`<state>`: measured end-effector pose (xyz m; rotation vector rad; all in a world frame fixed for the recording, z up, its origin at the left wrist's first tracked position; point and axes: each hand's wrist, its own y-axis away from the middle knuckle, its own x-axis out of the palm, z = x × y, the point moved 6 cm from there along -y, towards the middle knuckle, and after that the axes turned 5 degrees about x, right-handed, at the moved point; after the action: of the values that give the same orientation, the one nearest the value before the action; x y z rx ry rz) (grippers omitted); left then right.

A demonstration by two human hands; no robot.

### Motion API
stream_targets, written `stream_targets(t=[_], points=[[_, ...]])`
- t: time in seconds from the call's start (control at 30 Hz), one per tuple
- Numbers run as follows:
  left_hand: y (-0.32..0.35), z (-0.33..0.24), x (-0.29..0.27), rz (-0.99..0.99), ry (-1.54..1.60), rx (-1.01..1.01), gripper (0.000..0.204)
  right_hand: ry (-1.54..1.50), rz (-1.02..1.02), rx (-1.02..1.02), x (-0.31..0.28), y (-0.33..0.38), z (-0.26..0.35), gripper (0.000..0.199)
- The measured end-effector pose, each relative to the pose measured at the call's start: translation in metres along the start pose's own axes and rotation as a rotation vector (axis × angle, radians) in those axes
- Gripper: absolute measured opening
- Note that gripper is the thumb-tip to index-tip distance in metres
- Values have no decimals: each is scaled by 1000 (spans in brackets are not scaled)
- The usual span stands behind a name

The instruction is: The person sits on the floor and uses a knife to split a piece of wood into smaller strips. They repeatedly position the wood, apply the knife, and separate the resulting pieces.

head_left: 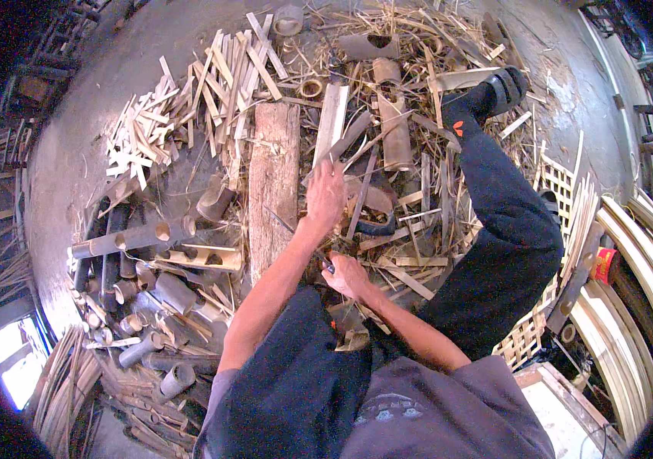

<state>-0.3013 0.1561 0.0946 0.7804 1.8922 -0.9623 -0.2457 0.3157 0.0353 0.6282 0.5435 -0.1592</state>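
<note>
My left hand (pixel 326 196) reaches forward past the right side of a rough wooden block (pixel 273 183). Its fingers are closed at the lower end of a bamboo strip (pixel 351 136), and the fingertips are partly hidden. Beside that strip lies a wider, pale split piece of bamboo (pixel 332 115). My right hand (pixel 347 277), nearer my body, is wrapped round the dark handle of a knife (pixel 279 219). The thin blade points left and forward, passing under my left forearm and over the block.
Pale cut bamboo slats (pixel 143 130) are heaped at the far left. Bamboo tubes (pixel 139 239) lie on the left, with others (pixel 397 134) ahead. My outstretched leg (pixel 506 206) bounds the right side. Beyond it stand a woven bamboo lattice (pixel 525 336) and long bent strips (pixel 609 336).
</note>
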Motion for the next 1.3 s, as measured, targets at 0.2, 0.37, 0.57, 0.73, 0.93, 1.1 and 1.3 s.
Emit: stream_targets(t=[0.2,0.37,0.57,0.73,0.93,1.1,1.3], points=[[-14,59,28,271,-36,-278,36,-87,56,7,-4,3,3,29],[-13,74,11,341,323,-286,41,-73,72,-32,2,1,8,28],[29,39,-100,-44,1423,-757,23,-334,-130,114,-41,7,10,34],[54,23,-139,-218,1589,-769,23,-250,-391,0,-81,0,24,44],[108,20,-171,-266,1518,-934,31,-77,-540,-129,-146,16,66,37],[135,18,-172,-274,1580,-869,30,119,-718,-323,-145,9,59,31],[149,14,-185,-377,1575,-1029,26,297,-344,-301,-124,4,118,31]])
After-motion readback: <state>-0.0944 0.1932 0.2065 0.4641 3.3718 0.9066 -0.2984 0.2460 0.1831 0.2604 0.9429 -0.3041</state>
